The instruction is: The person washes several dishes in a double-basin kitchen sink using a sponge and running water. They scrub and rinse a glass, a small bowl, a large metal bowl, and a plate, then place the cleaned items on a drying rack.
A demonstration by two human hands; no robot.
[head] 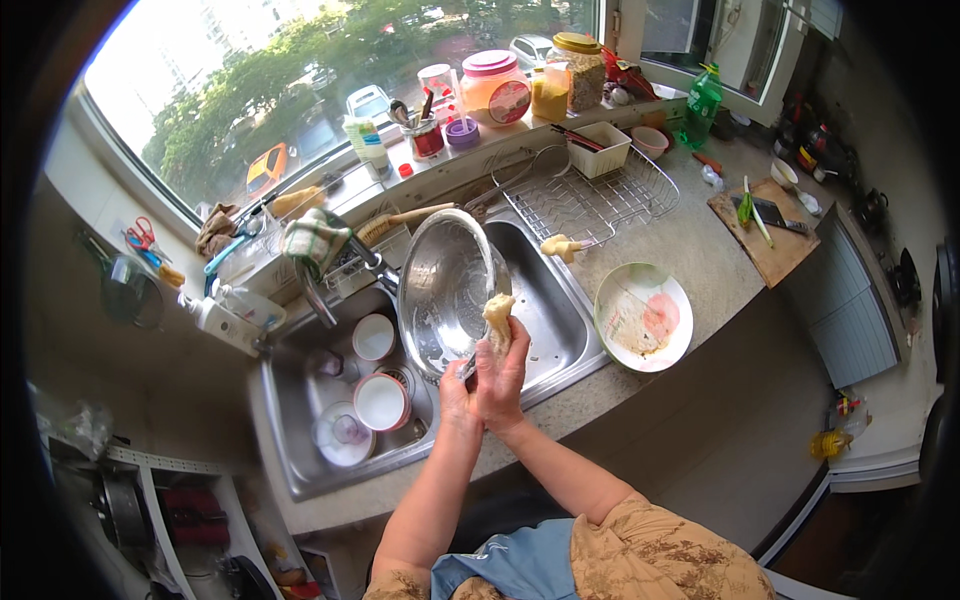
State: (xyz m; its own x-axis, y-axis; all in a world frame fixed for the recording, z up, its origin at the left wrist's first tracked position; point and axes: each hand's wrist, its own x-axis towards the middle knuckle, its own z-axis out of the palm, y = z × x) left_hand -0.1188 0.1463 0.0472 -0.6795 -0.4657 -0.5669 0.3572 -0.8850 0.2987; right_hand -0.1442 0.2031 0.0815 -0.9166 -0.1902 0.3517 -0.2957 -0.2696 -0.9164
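My left hand [456, 390] grips the near rim of a large steel bowl [442, 292], which is tilted on its side above the double sink. Its inside faces left and bears pale smears. My right hand [506, 379] is beside the left, its fingers around a light-yellow cloth [498, 319], bunched at the bowl's rim. In the left basin [300, 450] are a red-rimmed bowl [381, 402], a white bowl [373, 337] and a plate with a clear glass on it. The right basin [562, 330] lies partly behind the steel bowl.
A soiled white plate [643, 317] is on the counter at right, near a wire dish rack [600, 202]. The faucet [319, 300] stands left of the steel bowl. Farther right, a cutting board [772, 251] holds a cleaver and green onion. Jars line the windowsill.
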